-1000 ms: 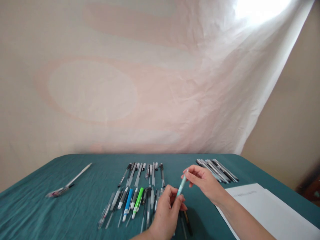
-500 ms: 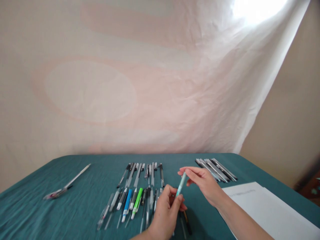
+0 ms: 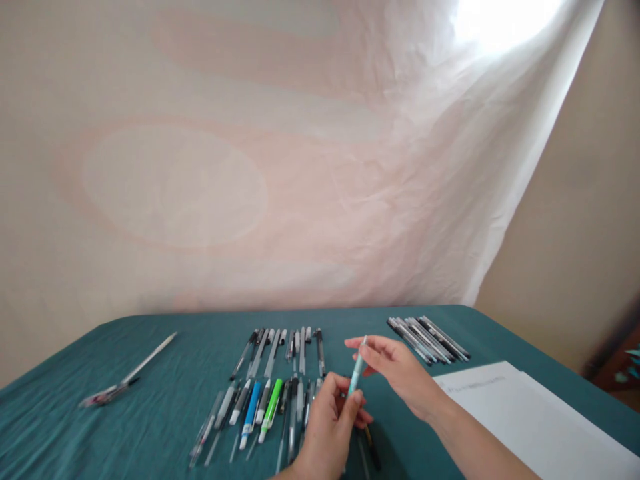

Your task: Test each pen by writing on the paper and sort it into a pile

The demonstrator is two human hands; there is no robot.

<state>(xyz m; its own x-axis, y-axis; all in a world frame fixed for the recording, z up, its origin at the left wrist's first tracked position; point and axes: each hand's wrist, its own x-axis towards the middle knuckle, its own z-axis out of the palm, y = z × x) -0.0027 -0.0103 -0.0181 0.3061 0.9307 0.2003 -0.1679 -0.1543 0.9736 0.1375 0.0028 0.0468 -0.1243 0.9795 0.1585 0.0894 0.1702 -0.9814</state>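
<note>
A light teal pen (image 3: 357,375) stands tilted up between my two hands above the table. My left hand (image 3: 330,423) is closed round its lower part, with thumb and fingers pressed against the barrel. At the upper end, the thumb and fingers of my right hand (image 3: 397,370) pinch the pen near its pale tip. The lower end is hidden inside my left hand. Beneath the hands lie a black pen (image 3: 374,450) and a thin clear piece. Just left are disassembled pen parts, among them a blue barrel (image 3: 251,415) and a green barrel (image 3: 271,411).
Behind the barrels lies a row of clear and black pen parts (image 3: 274,353). A group of pens (image 3: 429,340) rests at the back right, beside white paper sheets (image 3: 530,417) with scribbles. A long white item with a clear end (image 3: 150,357) lies far left on the green cloth (image 3: 125,440).
The view has shifted slightly. A pale tip now shows at the pen's upper end, between my right fingers. My left hand keeps its grip.
</note>
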